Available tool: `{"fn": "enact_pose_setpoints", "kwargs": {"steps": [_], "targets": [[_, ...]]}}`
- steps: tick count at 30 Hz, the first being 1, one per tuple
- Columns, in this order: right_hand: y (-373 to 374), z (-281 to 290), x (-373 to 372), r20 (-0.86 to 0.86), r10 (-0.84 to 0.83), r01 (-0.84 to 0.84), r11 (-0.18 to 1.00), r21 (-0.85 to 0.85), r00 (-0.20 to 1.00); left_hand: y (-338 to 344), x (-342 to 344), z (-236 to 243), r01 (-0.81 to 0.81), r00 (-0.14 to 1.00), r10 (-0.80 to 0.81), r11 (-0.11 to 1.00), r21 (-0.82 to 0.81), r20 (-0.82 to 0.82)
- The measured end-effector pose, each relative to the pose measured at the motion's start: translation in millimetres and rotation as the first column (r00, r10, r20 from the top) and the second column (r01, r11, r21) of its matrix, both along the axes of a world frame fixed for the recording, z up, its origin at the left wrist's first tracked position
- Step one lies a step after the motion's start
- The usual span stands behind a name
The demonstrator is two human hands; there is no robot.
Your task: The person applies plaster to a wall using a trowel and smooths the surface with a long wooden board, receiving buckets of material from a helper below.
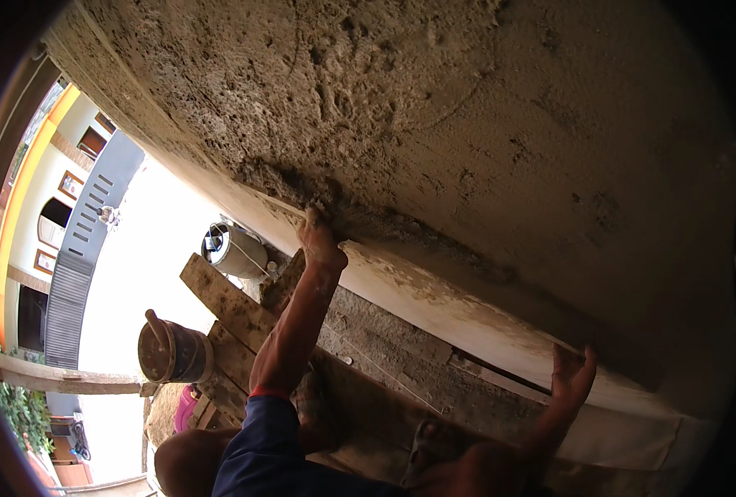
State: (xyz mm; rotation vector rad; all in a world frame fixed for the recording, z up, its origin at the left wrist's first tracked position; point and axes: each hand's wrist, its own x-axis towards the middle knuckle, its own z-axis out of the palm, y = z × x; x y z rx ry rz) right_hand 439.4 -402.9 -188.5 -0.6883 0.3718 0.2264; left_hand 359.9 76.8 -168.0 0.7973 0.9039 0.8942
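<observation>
A long, pale straightedge (459, 290) lies along a wall (401, 91) coated in wet grey mortar, slanting from upper left to lower right. My left hand (322, 242) grips it toward its left end, fingers closed at the edge. Farther right, my right hand (573, 379) holds the same piece, thumb raised and the other fingers partly hidden. Loose mortar (302, 186) is heaped along the upper edge, thickest by my left hand. Above, the coat is rough and pitted at left, smoother at right.
Wooden planks (227, 298) lie below me, beside a bucket (173, 352) with a handle sticking out. A larger grey container (240, 253) stands lower down. A wooden rail (70, 374) crosses at left. Past a bright yard, a person (108, 216) is near a grey gate (95, 207).
</observation>
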Motion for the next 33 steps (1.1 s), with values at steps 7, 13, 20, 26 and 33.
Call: {"fn": "enact_pose_setpoints", "kwargs": {"steps": [7,13,20,26,33], "targets": [[-56,27,5,0.091,0.035,-0.035,0.999,-0.006,0.995,-47,-7,29,0.159,0.968,-0.162,0.987,0.03,0.191],[-104,2,-11,0.11,-0.071,0.079,0.995,-0.064,0.991,-94,-37,-24,0.217,0.967,-0.248,0.918,0.331,0.053],[-141,-60,-64,0.172,-0.082,0.093,0.994,-0.058,0.982,-162,-62,-120,0.032,0.954,0.083,0.926,-0.375,0.287],[-177,-119,-85,0.183,-0.035,0.025,0.998,0.059,0.982,-191,-99,-218,0.141,0.967,-0.023,0.88,-0.454,0.255],[-228,-211,-109,0.077,-0.088,0.111,0.916,-0.385,0.993,-198,-112,-255,0.04,0.996,-0.08,0.831,-0.555,-0.048]]}}
